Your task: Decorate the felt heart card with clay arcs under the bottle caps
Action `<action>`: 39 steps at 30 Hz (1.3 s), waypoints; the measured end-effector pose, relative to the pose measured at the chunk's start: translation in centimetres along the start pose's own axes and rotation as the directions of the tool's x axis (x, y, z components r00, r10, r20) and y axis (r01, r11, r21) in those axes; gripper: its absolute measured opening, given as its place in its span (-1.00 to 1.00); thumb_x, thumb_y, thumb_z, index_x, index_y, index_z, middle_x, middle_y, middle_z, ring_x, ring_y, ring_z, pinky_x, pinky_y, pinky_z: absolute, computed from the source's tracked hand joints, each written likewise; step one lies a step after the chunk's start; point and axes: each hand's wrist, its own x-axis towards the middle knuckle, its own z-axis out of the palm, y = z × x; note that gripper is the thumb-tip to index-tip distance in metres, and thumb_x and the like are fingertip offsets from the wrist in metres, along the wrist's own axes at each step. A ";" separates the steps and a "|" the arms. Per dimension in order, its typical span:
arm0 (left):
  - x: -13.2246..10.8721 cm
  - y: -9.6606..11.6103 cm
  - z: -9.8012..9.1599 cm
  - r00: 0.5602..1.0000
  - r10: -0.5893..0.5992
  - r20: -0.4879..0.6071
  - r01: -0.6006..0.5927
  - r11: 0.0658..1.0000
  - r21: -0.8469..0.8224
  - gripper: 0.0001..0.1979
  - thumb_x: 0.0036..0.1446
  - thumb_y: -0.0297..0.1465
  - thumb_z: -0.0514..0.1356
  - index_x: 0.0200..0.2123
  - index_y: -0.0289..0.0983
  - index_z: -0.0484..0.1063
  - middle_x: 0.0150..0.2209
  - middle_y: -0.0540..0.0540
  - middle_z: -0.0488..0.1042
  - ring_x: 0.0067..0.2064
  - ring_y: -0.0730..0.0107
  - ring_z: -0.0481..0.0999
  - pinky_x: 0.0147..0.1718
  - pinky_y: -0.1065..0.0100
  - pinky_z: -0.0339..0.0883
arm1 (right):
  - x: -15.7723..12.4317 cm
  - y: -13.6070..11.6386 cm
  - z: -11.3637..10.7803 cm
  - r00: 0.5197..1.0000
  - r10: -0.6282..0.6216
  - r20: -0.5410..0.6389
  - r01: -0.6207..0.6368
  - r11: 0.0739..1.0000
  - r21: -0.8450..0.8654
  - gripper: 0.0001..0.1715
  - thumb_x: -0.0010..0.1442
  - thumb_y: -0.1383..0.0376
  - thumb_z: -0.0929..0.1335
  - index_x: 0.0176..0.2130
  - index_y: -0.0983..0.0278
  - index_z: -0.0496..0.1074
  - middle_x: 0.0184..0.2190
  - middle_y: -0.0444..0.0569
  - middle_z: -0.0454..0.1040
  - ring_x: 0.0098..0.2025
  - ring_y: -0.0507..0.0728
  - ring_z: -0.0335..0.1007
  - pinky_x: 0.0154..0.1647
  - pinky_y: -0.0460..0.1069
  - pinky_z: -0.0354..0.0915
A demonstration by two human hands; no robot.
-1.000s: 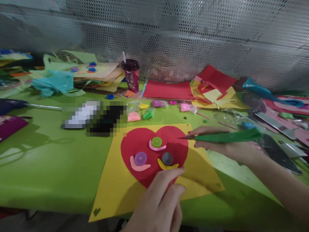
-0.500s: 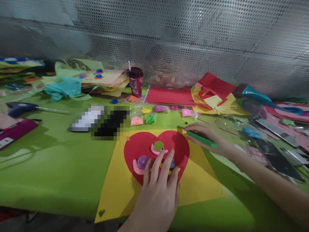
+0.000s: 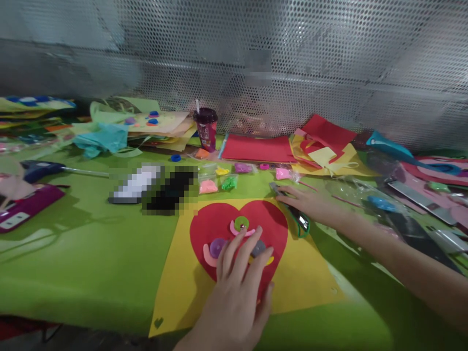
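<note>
A red paper heart (image 3: 269, 219) lies on a yellow sheet (image 3: 307, 273). My left hand (image 3: 237, 282) rests palm down over the heart's lower middle, fingers spread, holding nothing. Around its fingertips are a green clay disc (image 3: 242, 223) on a pink curved strip, a purple disc (image 3: 218, 248) on a peach strip, and a grey disc (image 3: 259, 248) by a yellow strip. At the heart's upper right, my right hand (image 3: 305, 201) is closed from above on a green-edged utility knife (image 3: 300, 222); its narrow tip points away to the left.
Small bags of coloured clay (image 3: 229, 183) lie beyond the heart. Red paper (image 3: 256, 147) and a lidded cup (image 3: 206, 130) stand or lie farther back. A glue gun (image 3: 42, 170) is at left; plastic wrappers and a dark phone-like slab (image 3: 413, 239) are at right.
My right hand has turned the utility knife, so its dark, shiny face shows instead of its green side. My left hand's fingers have shifted slightly on the heart.
</note>
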 end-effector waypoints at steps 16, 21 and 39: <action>-1.9 -2.6 -1.0 0.982 0.003 -0.191 0.030 0.985 0.169 -0.73 0.18 -0.32 0.12 -0.05 -0.21 0.42 0.13 -0.04 0.34 0.16 0.05 0.18 0.14 0.05 -0.11 | -3.1 -13.8 -2.8 0.904 -0.236 -0.356 0.298 0.946 0.130 -0.75 0.19 0.44 0.23 -0.12 0.38 0.35 -0.13 0.12 0.46 0.08 0.15 0.25 0.00 0.00 0.30; -1.5 -2.3 0.0 0.983 0.053 -0.178 -0.016 0.980 0.200 -0.68 0.19 -0.29 0.11 -0.03 -0.28 0.44 0.17 -0.08 0.28 0.22 -0.01 0.13 0.23 0.00 -0.26 | -2.7 -13.8 -2.3 0.905 -0.253 -0.340 0.307 0.945 0.113 -0.77 0.24 0.42 0.21 -0.21 0.40 0.42 -0.12 0.13 0.46 0.04 0.15 0.27 -0.04 -0.02 0.30; -2.1 -1.7 -0.8 0.937 -0.283 -0.203 0.265 0.958 -0.114 -0.73 0.20 -0.47 -0.01 -0.05 -0.21 0.30 -0.14 -0.18 0.24 -0.11 0.23 0.29 -0.16 0.19 0.28 | -1.8 -16.2 -1.3 0.985 -0.022 -0.172 0.027 0.999 0.029 -0.69 0.14 0.17 0.25 -0.23 0.32 0.43 -0.35 0.05 0.26 -0.37 0.16 0.07 -0.39 0.02 0.11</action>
